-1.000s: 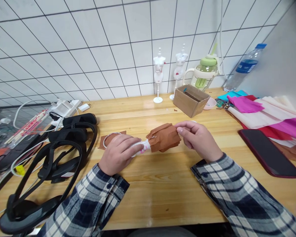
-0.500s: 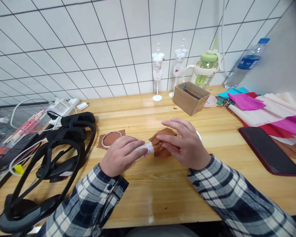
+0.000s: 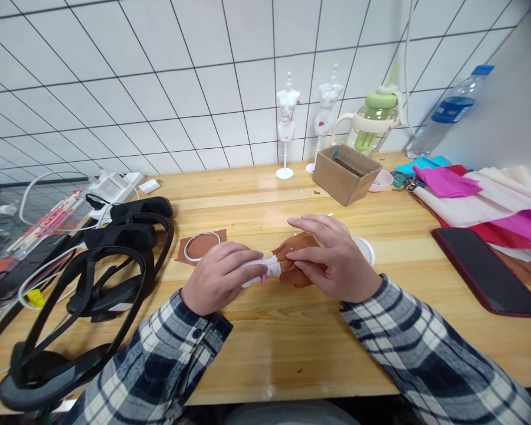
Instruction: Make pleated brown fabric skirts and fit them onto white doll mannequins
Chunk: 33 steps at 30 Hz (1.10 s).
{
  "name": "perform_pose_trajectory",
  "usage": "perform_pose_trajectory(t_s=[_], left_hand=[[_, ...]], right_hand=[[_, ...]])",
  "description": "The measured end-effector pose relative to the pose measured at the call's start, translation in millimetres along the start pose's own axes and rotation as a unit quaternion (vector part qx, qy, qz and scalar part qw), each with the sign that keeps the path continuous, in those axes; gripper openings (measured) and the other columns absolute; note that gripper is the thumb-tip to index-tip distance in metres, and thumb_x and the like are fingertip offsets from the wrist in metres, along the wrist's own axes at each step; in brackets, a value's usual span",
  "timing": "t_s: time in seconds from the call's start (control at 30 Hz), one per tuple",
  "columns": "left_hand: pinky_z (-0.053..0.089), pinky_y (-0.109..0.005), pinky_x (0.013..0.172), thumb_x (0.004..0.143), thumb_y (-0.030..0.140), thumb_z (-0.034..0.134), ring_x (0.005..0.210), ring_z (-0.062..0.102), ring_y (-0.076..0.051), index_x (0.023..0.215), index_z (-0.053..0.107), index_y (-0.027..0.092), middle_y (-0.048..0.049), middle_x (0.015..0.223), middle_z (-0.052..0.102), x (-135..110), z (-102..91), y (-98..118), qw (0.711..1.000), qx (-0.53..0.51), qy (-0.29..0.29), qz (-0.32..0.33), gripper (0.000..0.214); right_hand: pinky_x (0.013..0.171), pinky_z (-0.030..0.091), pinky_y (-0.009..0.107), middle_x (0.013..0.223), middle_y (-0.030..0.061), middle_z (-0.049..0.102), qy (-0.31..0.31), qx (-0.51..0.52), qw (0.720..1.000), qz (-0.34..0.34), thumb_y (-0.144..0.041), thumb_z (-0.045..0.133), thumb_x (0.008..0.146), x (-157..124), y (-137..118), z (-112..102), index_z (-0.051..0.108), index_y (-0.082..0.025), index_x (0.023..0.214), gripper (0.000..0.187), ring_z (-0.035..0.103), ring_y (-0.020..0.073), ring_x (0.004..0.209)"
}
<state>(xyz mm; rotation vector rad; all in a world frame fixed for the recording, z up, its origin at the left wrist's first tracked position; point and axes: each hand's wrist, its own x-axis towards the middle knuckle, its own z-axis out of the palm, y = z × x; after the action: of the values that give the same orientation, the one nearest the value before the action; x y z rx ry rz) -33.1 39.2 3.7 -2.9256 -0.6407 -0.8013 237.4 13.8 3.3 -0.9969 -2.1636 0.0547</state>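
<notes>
My left hand (image 3: 223,274) is closed around a small white mannequin torso (image 3: 272,267) with pink marks, which lies on its side over the table. Brown cloth (image 3: 295,260) is gathered around the torso's right end and flares out to the right. On that cloth, the thumb and index finger of my right hand (image 3: 330,257) pinch a fold, while its other fingers stretch out above. A white round base (image 3: 365,251) shows partly behind the right hand. Left of my left hand, a silvery ring (image 3: 202,247) rests on a flat brown cloth piece (image 3: 216,236).
Two white mannequins (image 3: 285,127) stand at the wall beside a cardboard box (image 3: 347,177) and a green-lidded jug (image 3: 376,118). Black headsets (image 3: 128,283) and cables crowd the left. A phone (image 3: 487,268), coloured fabrics (image 3: 495,200) and a water bottle (image 3: 446,112) occupy the right.
My right thumb and index finger have closed together on the brown cloth. The view has shifted slightly, and more of the white round base shows behind the right hand.
</notes>
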Motion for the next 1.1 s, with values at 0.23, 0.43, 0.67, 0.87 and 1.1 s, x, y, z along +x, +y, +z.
perform_pose_trajectory(t_s=[0.23, 0.43, 0.67, 0.87, 1.1], left_hand=[[0.050, -0.038, 0.090, 0.087, 0.014, 0.055, 0.100, 0.063, -0.020, 0.110, 0.064, 0.025, -0.0063, 0.111, 0.071, -3.8, 1.2, -3.7, 1.000, 0.003, 0.030, -0.010, 0.027], [0.049, -0.041, 0.090, 0.083, 0.009, 0.058, 0.100, 0.061, -0.023, 0.109, 0.065, 0.023, -0.0076, 0.110, 0.070, -6.3, -1.5, -9.6, 0.996, 0.074, 0.058, -0.003, 0.030], [0.050, -0.043, 0.088, 0.081, 0.009, 0.062, 0.098, 0.060, -0.025, 0.110, 0.066, 0.022, -0.0083, 0.109, 0.071, -7.1, -2.2, -8.7, 0.987, 0.144, 0.073, 0.021, 0.032], [0.047, -0.044, 0.092, 0.081, 0.008, 0.063, 0.100, 0.061, -0.024, 0.110, 0.067, 0.024, -0.0063, 0.109, 0.072, -6.4, 0.1, -6.0, 0.987, 0.143, 0.058, 0.043, 0.033], [0.037, -0.048, 0.103, 0.084, 0.008, 0.061, 0.098, 0.063, -0.021, 0.109, 0.067, 0.026, -0.0027, 0.108, 0.074, -2.5, -2.0, 2.2, 0.985, 0.159, 0.052, 0.051, 0.031]], right_hand=[[0.105, 0.038, 0.050, 0.140, 0.0018, 0.054, 0.037, 0.027, 0.999, 0.026, -0.024, 0.056, 0.088, 1.2, 3.7, -7.1, 0.074, -0.030, 0.100, 0.022, 0.047, 0.0267, 0.129], [0.075, 0.050, 0.033, 0.101, 0.0078, 0.069, 0.134, 0.105, 0.950, 0.263, -0.041, 0.050, 0.092, 2.4, 12.0, -15.1, 0.069, -0.020, 0.100, 0.030, 0.064, 0.0200, 0.085], [0.044, 0.030, 0.023, 0.053, -0.0036, 0.048, -0.031, 0.265, 0.877, 0.400, -0.057, 0.049, 0.087, 3.5, 24.1, -8.9, 0.070, -0.017, 0.082, 0.045, 0.039, 0.0087, 0.043], [0.035, 0.012, 0.019, 0.062, -0.0072, 0.049, -0.019, 0.483, 0.742, 0.464, -0.052, 0.066, 0.078, 3.2, 20.1, -7.7, 0.054, -0.020, 0.078, 0.034, 0.030, 0.0017, 0.035], [0.032, 0.010, 0.015, 0.047, -0.0145, 0.035, -0.019, 0.558, 0.673, 0.486, -0.036, 0.076, 0.070, 3.0, 22.3, -11.0, 0.051, -0.023, 0.105, 0.045, 0.024, 0.0025, 0.032]])
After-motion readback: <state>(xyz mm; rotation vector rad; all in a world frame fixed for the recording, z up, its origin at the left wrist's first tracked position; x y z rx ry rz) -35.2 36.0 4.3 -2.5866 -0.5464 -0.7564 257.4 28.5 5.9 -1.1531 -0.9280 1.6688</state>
